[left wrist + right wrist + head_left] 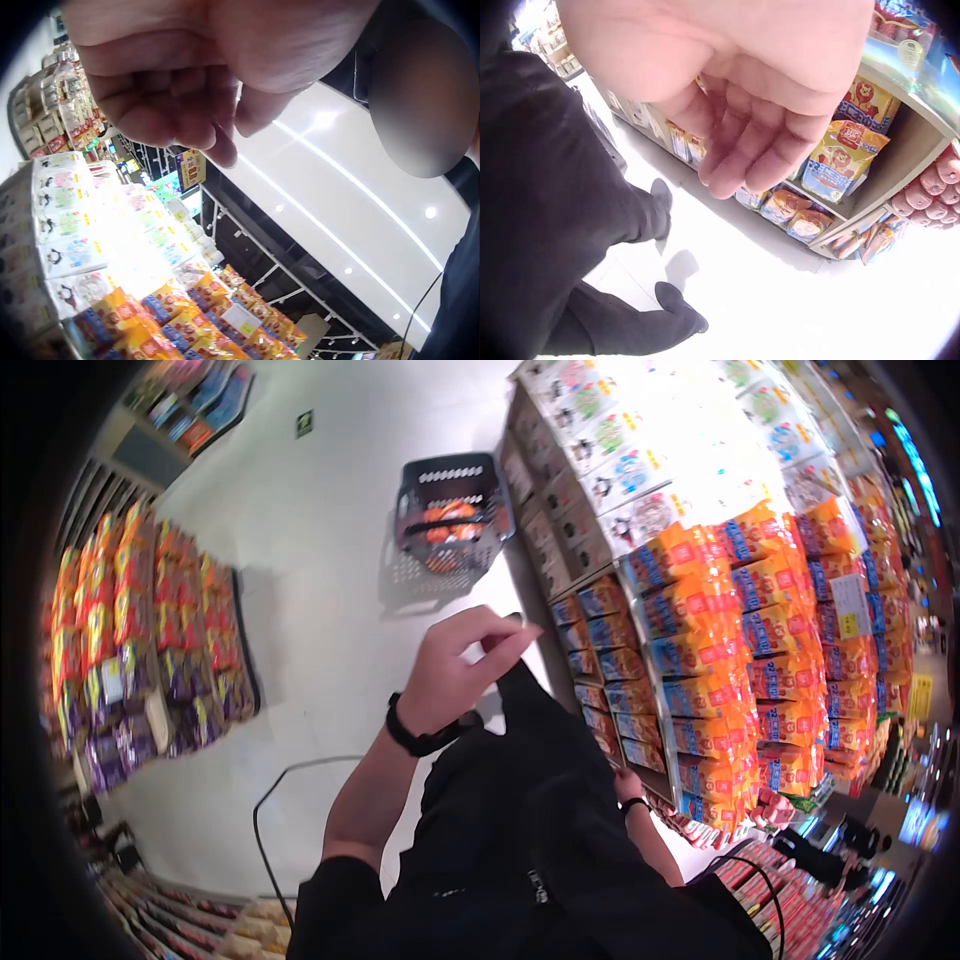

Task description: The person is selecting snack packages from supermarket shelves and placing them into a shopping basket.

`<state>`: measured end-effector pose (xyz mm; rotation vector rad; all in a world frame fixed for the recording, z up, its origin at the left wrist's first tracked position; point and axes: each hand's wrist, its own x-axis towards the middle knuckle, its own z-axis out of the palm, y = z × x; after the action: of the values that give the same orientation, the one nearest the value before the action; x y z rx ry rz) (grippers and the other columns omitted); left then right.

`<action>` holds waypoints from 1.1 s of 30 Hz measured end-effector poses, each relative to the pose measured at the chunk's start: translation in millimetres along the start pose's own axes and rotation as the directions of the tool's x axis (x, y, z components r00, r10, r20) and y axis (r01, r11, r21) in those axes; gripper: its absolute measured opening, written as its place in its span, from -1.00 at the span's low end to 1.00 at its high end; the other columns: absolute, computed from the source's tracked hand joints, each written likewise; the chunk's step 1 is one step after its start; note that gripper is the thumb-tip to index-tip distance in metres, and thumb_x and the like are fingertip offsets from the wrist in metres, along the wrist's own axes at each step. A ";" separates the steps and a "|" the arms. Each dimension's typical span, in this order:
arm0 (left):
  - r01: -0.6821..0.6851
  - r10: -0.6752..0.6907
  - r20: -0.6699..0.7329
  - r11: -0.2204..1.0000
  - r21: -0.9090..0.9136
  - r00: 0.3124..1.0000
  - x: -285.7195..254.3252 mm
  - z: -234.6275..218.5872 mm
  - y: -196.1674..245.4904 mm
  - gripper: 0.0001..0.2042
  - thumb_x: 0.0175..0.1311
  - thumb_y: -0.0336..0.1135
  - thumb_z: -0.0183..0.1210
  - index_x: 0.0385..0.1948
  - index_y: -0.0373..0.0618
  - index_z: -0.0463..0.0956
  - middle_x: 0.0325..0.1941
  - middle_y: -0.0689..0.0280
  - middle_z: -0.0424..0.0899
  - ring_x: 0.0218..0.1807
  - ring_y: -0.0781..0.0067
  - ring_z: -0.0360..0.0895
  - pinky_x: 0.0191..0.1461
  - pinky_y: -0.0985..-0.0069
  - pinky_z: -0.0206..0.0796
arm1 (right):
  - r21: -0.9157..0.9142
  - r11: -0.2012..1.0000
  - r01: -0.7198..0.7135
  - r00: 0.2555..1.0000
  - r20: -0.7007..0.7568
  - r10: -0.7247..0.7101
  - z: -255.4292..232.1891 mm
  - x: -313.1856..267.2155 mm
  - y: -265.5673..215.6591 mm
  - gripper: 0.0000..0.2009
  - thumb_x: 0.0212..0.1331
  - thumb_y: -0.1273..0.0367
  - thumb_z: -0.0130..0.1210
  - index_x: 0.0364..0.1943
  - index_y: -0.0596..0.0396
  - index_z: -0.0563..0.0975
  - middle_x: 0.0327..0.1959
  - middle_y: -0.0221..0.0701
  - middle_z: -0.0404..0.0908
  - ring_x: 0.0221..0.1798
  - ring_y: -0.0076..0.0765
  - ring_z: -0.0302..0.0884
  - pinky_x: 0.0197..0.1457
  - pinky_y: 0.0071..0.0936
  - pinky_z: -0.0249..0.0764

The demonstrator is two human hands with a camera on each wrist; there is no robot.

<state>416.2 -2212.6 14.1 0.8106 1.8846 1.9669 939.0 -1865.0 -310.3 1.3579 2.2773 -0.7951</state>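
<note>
Left hand raised at mid-aisle, fingers loosely curled toward the thumb, gripping nothing, likely between reaches. Right hand hanging low at five o'clock beside the dark trousers, fingers relaxed and empty, close to the lower shelf. Nearest goods: orange snack packets stacked face-out at three o'clock for easy picking. Grey shopping basket set on the white floor at twelve o'clock, holding orange packs, parked within reach of the shelving. More packets displayed at nine o'clock.
</note>
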 end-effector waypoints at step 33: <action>0.627 -0.902 -0.370 0.422 -0.654 0.222 406.4 -151.6 -435.3 -0.66 0.70 -0.33 -0.04 0.24 -0.50 0.33 0.20 -0.11 0.74 0.02 -0.13 0.89 0.10 -0.05 0.92 | 0.358 0.910 0.207 0.972 0.028 -0.232 -163.5 325.9 -539.6 -0.78 0.54 0.35 0.16 0.04 0.20 0.70 -0.05 0.02 0.83 0.06 0.22 0.82 0.21 0.01 0.70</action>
<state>-67.7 -2061.0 -332.9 -1.0674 1.5275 1.8072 305.3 -1744.2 -221.0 1.1981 2.3370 -1.3621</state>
